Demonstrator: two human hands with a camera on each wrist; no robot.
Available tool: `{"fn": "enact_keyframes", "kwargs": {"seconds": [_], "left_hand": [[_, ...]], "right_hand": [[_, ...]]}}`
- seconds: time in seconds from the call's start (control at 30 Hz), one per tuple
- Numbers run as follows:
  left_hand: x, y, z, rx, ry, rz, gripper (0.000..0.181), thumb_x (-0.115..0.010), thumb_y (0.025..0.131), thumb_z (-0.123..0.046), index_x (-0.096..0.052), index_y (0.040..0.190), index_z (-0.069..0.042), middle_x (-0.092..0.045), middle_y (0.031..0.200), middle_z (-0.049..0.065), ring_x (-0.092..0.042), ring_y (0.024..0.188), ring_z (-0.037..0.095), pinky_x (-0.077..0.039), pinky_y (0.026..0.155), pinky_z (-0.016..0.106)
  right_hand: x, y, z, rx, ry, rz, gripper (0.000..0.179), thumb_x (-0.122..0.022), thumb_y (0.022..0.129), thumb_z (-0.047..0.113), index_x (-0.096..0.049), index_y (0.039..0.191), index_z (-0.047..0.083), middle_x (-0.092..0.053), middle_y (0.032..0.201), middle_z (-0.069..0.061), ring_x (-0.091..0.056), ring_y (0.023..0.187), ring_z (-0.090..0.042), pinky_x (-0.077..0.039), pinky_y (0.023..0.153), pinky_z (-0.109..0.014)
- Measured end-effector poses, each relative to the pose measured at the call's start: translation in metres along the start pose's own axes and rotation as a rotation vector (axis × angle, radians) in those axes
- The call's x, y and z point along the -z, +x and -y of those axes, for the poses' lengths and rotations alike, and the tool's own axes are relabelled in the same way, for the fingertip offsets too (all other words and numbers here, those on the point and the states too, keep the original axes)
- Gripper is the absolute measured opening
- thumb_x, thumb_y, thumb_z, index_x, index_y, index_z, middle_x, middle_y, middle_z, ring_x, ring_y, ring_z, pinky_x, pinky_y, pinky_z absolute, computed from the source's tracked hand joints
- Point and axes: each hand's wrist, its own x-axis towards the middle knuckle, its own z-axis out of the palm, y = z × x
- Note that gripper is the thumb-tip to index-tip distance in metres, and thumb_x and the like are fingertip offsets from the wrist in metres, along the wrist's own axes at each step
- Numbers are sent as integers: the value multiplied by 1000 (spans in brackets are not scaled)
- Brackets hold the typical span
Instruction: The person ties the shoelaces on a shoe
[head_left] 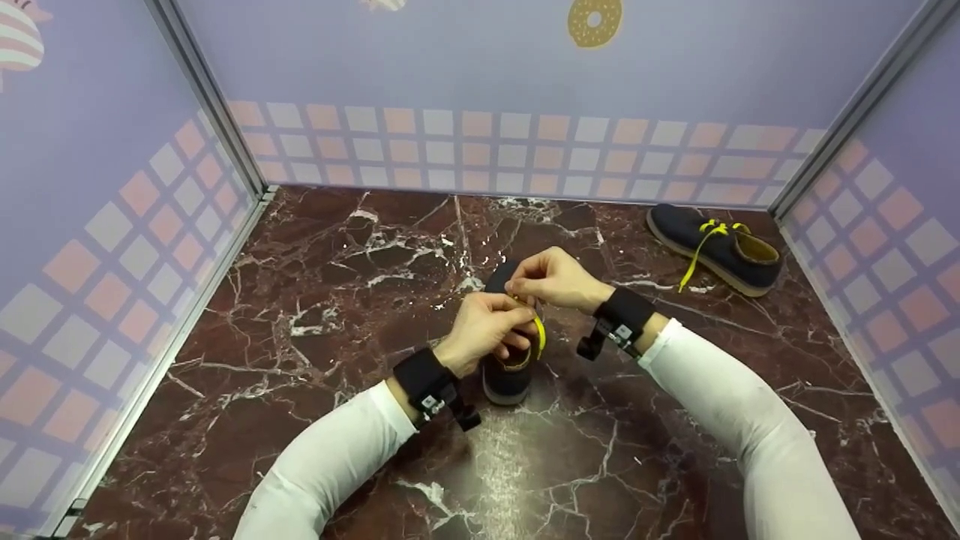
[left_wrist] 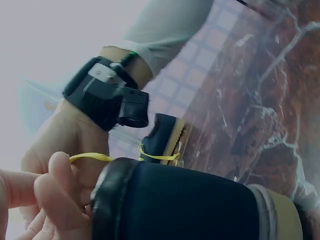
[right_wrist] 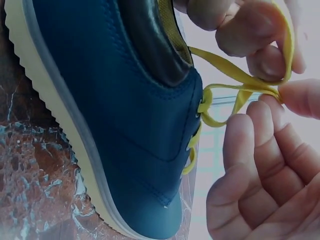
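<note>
A dark blue shoe (head_left: pixel 504 386) with a pale sole stands on the marbled surface, toe pointing away, between both hands. Its yellow shoelace (right_wrist: pixel 227 67) rises from the eyelets in the right wrist view. My right hand (head_left: pixel 559 279), over the toe side, pinches gathered strands of lace between thumb and fingertips. Nearer the opening, my left hand (head_left: pixel 487 326) holds the lace with curled fingers, and one yellow length hangs down beside it. In the left wrist view the shoe's heel (left_wrist: pixel 190 200) fills the bottom, and the left fingers (left_wrist: pixel 62 192) partly cover the right hand (left_wrist: pixel 75 135).
A matching shoe (head_left: pixel 712 247) lies at the back right, its yellow lace trailing onto the marbled surface (head_left: pixel 337 300). Patterned panels (head_left: pixel 480 142) enclose the back and both sides. White specks (head_left: pixel 450 262) are scattered beyond the near shoe.
</note>
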Motion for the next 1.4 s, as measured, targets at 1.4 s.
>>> {"fn": "enact_keyframes", "kwargs": {"seconds": [1.4], "left_hand": [[37, 22, 0, -317, 416, -77, 16, -86, 97, -16, -90, 109, -8, -89, 105, 11, -73, 84, 1, -55, 79, 18]], "right_hand": [[3, -8, -9, 125, -13, -62, 12, -79, 100, 7, -86, 99, -3, -82, 91, -30, -69, 63, -2, -57, 62, -19]]}}
